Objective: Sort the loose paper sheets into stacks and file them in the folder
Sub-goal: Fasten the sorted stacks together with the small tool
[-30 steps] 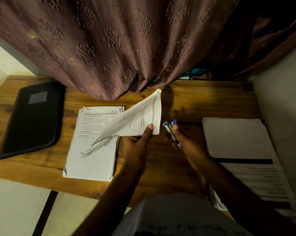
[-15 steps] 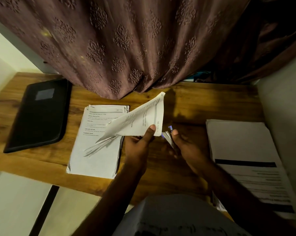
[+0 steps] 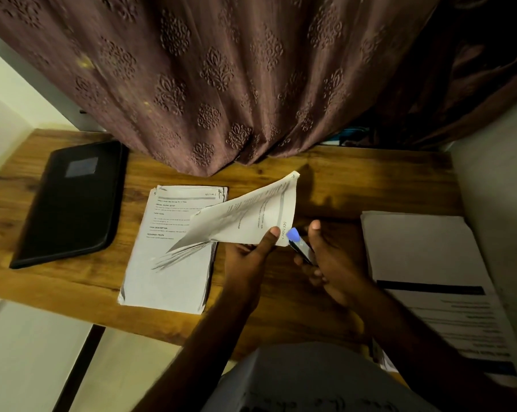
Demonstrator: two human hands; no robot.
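A: Left hand [image 3: 248,260] is pinching a thin sheaf of sheets [image 3: 245,215] by its near corner, raised over the stack [image 3: 168,263] on the desk [image 3: 355,179].

B: Handling?

A: Light and limp; it is sagging, fanning at the free end. Likely better supported mid-edge. Right hand [image 3: 331,263] is curling round a small stapler [image 3: 300,245].

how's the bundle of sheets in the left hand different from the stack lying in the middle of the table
The held bundle is lifted off the table, pinched at one corner by the left hand, while the middle stack lies flat. The bundle's loose end fans and droops; the stack's edges sit roughly squared. Both are white printed sheets with a section heading.
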